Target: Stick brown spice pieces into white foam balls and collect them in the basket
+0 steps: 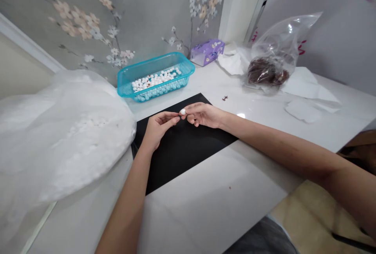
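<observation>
Pinching a small white piece (183, 111) between the nearly closed fingers of our right hand (202, 115), we hold it over the black mat (182, 148) on the counter (205, 183). Beside it, our left hand's (160, 125) fingertips draw near together; what they grip, we cannot tell. Close two-handed handling seems underway, calling for light, steady fingers.

My feed has the right hand (205, 115) pinching a small white piece (182, 111), left hand (158, 126) just beside it (can't tell if it holds anything), over a black mat (183, 150). Blue basket (125, 85) behind: white pieces (164, 77), brown bits (149, 76). Brown anchor shape (225, 98) loose on the table (199, 207); big white bag (67, 144) left, clear bag (293, 32) and purple box (209, 52) back right.
</observation>
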Demonstrator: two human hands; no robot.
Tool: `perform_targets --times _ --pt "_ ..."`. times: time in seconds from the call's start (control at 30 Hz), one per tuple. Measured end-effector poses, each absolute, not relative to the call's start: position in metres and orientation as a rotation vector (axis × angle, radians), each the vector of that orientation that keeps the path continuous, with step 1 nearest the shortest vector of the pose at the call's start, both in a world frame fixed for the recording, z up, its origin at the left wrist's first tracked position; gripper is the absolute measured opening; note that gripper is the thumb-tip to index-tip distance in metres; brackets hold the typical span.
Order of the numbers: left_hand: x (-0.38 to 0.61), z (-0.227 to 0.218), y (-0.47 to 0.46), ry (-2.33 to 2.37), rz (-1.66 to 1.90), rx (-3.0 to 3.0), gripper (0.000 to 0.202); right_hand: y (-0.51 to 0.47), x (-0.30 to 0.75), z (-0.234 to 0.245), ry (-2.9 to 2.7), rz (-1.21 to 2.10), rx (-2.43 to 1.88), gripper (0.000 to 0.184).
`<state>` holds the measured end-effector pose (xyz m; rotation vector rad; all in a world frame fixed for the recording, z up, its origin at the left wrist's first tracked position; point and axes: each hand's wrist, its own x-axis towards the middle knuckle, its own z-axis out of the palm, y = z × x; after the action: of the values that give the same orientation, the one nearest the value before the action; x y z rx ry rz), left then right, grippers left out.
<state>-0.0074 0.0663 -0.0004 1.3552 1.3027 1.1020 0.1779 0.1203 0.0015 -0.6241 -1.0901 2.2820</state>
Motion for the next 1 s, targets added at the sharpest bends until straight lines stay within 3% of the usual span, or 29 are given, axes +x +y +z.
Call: perform_targets --times 0.17,0.33,0.5,0.73,0.83,1.0 --pt "0.0 -0.008 0.068 1.708 1.108 1.766 0.034 0.12 0.176 0.0 -1.122 2.238 -0.675 0.012" --pt "0.01 -0.013 0.066 2.068 0.659 2.221 0.037 0.117 0.171 -0.001 -1.182 2.089 -0.75 0.016" --pt "0.009 -0.011 0.065 2.064 0.591 2.281 0.039 0.103 0.165 -0.006 -1.6 1.49 -0.847 0.021" --pt "0.011 -0.005 0.063 2.064 0.503 2.263 0.043 0.091 0.167 -0.016 -2.247 0.317 -0.518 0.014" --pt "0.011 -0.005 0.063 2.068 0.494 2.257 0.043 0.093 0.166 -0.019 -2.27 0.098 -0.479 0.015" --pt "0.01 -0.006 0.064 2.056 0.515 2.277 0.043 0.093 0.165 -0.018 -2.28 0.025 -0.456 0.014"
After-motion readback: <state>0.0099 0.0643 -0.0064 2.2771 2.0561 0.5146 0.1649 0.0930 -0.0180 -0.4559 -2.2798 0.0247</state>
